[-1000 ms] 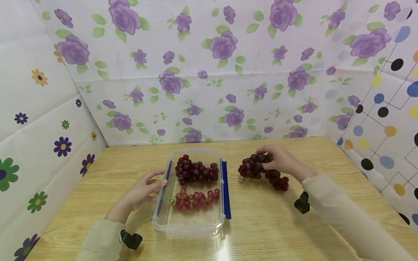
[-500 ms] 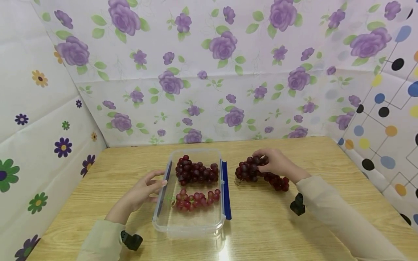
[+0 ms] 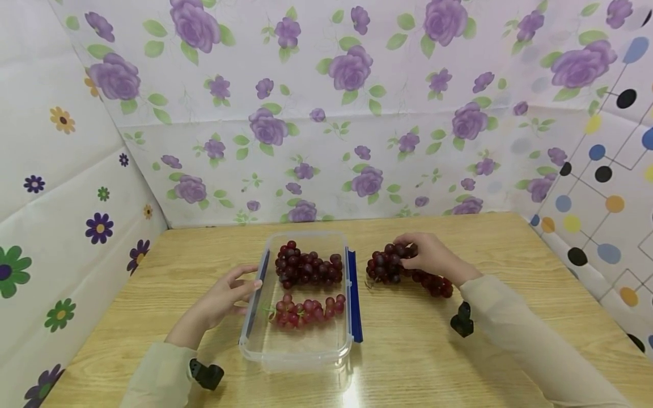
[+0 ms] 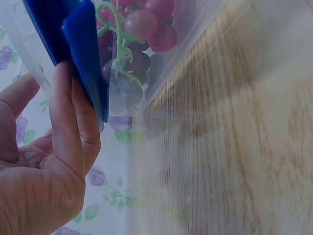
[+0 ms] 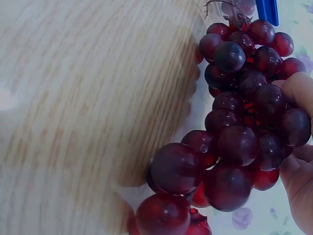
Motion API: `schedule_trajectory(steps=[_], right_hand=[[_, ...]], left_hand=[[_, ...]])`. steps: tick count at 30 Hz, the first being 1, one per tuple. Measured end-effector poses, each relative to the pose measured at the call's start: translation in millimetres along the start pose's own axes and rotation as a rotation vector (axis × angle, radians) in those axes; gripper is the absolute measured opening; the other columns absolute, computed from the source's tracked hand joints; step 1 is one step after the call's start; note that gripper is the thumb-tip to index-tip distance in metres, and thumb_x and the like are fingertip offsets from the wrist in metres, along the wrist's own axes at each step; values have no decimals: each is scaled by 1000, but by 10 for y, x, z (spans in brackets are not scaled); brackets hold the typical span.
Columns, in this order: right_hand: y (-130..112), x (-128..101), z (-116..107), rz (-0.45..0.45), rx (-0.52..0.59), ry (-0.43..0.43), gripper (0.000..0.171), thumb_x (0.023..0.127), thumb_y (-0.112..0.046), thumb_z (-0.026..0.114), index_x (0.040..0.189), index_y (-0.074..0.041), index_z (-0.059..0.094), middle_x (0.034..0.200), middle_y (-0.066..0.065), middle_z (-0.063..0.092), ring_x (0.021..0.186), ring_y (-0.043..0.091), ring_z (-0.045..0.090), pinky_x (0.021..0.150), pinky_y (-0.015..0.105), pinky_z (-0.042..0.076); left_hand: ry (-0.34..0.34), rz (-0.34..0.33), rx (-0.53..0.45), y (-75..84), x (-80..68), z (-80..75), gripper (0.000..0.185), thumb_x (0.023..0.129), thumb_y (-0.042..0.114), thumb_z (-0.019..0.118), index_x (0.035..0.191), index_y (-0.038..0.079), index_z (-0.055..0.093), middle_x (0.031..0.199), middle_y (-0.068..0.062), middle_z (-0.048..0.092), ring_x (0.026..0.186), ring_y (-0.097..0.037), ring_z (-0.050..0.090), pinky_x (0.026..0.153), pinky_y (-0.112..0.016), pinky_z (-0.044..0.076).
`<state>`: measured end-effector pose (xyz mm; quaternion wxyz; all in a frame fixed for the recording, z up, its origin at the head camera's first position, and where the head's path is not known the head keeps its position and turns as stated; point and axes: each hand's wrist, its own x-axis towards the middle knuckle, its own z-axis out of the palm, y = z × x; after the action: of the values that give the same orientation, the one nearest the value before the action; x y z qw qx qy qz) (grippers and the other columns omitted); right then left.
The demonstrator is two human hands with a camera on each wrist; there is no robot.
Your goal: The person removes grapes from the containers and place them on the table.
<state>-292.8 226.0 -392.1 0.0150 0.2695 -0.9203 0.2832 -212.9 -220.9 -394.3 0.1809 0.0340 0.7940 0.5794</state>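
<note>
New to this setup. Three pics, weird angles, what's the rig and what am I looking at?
No machine here: a person works with bare hands and wears three cameras. The wide picture comes from the head, looking down at a wooden table. The other two come from cameras strapped to each wrist, so they show close, tilted views.

On the table stands a clear box with blue clips, holding two grape bunches. The left hand touches the box's left side; its wrist view shows the fingers against a blue clip. The right hand grips a third, dark red bunch on the table right of the box; its wrist view shows those grapes close up.
</note>
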Motion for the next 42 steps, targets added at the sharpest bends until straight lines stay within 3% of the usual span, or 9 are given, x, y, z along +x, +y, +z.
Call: schedule_trajectory(steps=[19,29,42], right_hand=[[70,-44,87,28,20,42,43,82,-4,70,124,-3,60,122,18,62,114,36,56,93,51,46],[114,-53,90,9,3,40,44,82,-3,70,125,-3,59,122,20,62,108,37,59,87,50,49],[139,-98,68,6,9,5,52,82,-10,74,129,0,55,126,20,59,114,40,54,95,55,43]], left_hand=[[-2,3,0,23,-19,2,63,97,31,55,149,10,26,133,-27,44,97,-22,52,76,-34,51],[2,-1,-6,14,-11,3,63,96,31,55,149,11,26,132,-26,44,97,-22,52,76,-34,51],[11,-1,-9,-5,-1,7,63,96,31,56,148,11,27,131,-24,46,96,-22,53,76,-34,51]])
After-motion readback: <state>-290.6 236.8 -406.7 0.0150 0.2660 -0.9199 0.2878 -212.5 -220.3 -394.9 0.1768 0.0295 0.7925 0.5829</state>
